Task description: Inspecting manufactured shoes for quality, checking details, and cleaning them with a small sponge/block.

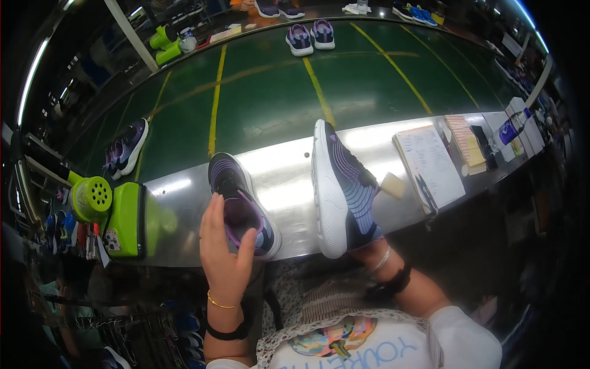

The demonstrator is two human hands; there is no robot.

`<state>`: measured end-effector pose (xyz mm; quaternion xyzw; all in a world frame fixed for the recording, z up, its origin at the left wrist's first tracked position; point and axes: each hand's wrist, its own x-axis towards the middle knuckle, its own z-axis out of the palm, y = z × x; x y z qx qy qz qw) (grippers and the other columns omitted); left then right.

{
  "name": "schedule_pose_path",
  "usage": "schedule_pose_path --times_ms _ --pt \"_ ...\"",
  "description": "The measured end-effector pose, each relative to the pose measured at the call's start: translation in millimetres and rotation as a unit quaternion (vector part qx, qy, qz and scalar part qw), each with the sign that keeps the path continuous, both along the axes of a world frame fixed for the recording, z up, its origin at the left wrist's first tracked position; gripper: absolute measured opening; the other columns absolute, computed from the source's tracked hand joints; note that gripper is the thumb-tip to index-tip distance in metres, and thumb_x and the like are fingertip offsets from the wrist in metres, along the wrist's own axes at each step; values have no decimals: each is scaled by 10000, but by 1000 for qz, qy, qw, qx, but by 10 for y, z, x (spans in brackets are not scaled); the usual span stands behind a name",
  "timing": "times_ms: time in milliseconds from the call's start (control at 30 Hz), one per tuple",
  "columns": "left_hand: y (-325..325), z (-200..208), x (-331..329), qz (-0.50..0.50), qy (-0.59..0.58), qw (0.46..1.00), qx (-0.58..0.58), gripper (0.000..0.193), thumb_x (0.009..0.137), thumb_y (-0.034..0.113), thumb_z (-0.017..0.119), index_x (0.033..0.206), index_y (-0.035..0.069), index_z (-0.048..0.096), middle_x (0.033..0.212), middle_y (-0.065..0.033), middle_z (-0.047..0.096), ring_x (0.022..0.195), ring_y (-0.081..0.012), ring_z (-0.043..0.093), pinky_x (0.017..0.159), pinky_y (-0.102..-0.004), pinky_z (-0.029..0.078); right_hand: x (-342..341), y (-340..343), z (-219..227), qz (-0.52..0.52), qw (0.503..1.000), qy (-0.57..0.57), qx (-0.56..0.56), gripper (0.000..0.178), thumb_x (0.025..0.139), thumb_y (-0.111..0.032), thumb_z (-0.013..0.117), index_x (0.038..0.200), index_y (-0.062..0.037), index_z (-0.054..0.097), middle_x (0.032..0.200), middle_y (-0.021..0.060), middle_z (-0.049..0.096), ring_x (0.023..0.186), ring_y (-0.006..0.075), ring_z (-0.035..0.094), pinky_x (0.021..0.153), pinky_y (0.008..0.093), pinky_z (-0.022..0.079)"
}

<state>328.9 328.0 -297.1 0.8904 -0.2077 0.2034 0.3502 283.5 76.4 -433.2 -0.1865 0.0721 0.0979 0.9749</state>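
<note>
A dark sneaker [231, 174] with purple trim stands upright on the metal ledge, its toe pointing away from me. My left hand [222, 255] is at its heel end, fingers stretched out and thumb apart beside the shoe's opening. To the right, a matching sneaker [335, 197] with blue-purple stripes is turned on its side, its white sole facing left. My right hand [371, 251] holds this one at the heel; the shoe hides most of the fingers. A small cream block [392, 186] lies just right of the tilted sneaker.
Beyond the metal ledge [283, 154] runs a green belt [258, 86] with yellow lines, carrying sneaker pairs at far centre [300, 40] and left [127, 147]. A green device [126, 218] stands at left. Right are a notebook [427, 161] with a pen, notepads [465, 141] and a bottle [511, 129].
</note>
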Motion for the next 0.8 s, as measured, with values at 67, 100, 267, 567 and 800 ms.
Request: schedule_pose_path --times_ms 67,100,267,567,800 --pt "-369 152 -182 -205 79 974 -53 808 629 131 780 1319 43 370 1373 -242 326 1233 -421 359 1009 -447 324 5 22 237 43 997 9 62 425 959 -304 391 1318 -77 384 1257 87 497 1143 223 501 997 386 392" --pt "-485 116 -206 -214 62 973 54 854 603 132 796 1328 75 349 1389 -246 293 1244 -428 346 1007 -441 331 3 59 337 43 999 -3 -11 433 955 -316 401 1317 -80 384 1252 83 502 1136 211 505 983 377 405" --pt "-662 -433 -102 -222 -73 970 64 816 506 108 810 1204 144 390 1347 -218 340 1196 -406 395 1011 -524 290 -108 -182 881 181 942 134 -248 443 923 -413 468 1139 -35 551 952 115 635 828 208 641 721 317 530" --pt "-774 -920 -203 -279 -102 952 73 873 565 142 801 1280 178 301 1286 -152 360 1197 -431 365 980 -570 306 -252 -2581 1054 -318 685 148 -639 157 890 -120 500 885 1 601 712 38 605 602 74 554 537 199 444" --pt "-752 -1181 -204 -279 -87 956 -18 826 552 115 800 1223 207 327 1215 -130 370 1161 -444 386 912 -539 386 -205 -3665 688 -302 370 215 -852 243 728 1 601 970 -10 621 783 96 646 695 176 626 661 281 503"
